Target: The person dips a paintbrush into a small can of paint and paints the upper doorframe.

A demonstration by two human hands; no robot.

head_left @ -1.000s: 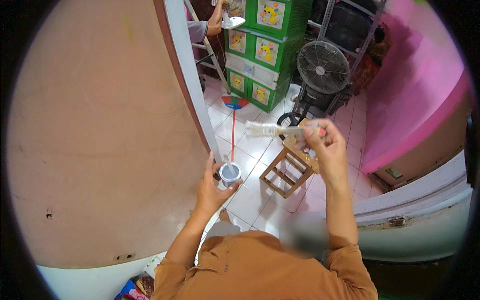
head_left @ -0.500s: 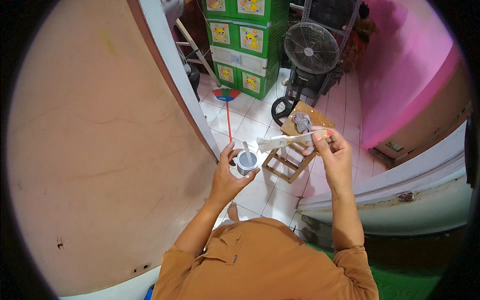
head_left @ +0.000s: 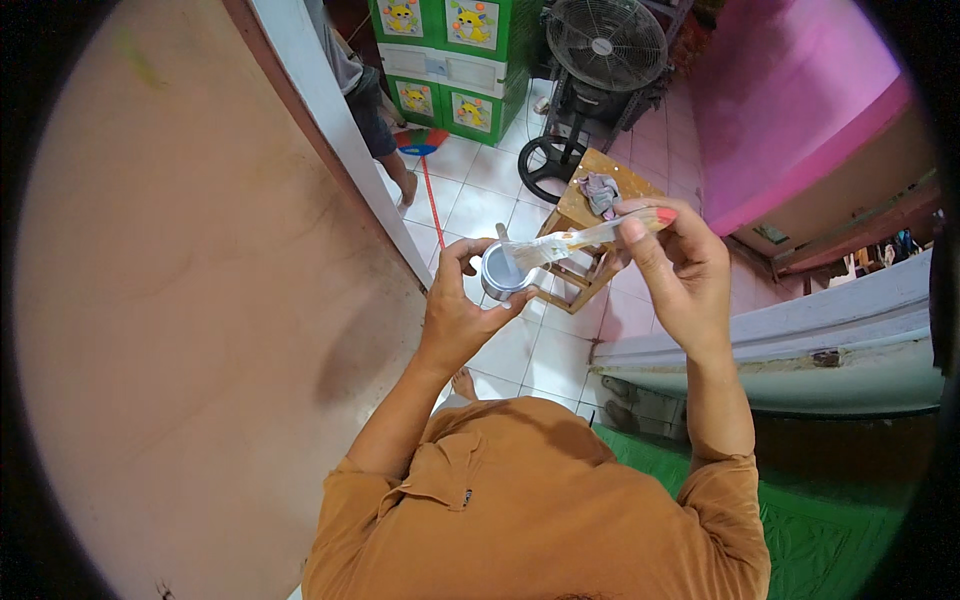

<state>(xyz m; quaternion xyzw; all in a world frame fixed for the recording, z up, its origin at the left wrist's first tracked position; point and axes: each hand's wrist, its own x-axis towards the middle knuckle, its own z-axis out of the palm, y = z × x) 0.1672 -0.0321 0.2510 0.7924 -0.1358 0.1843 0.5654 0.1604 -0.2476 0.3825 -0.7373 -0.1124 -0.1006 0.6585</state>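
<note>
My left hand [head_left: 462,305] is wrapped round a small paint can [head_left: 495,287], its top uncovered and light grey-blue paint [head_left: 501,268] showing inside. A flat stirring stick [head_left: 502,233] leans up out of the can at its far side. In my right hand [head_left: 682,268] I pinch the handle of a paintbrush [head_left: 583,237], which has a red tip and white paint smears. The whitish bristles point left and lie over the can's right rim; whether they touch the paint I cannot tell.
Ahead stands a wooden stool [head_left: 585,205] with a crumpled cloth [head_left: 600,194] on it. Behind are a black fan [head_left: 606,45], a green drawer cabinet [head_left: 510,85] and a red-handled broom [head_left: 432,200]. Another person's leg [head_left: 375,125] shows beyond the white door frame [head_left: 315,110].
My right hand has brought the brush's bristles left, from beside the can to over its rim. The view has shifted, and another person's leg has come into sight behind the door frame.
</note>
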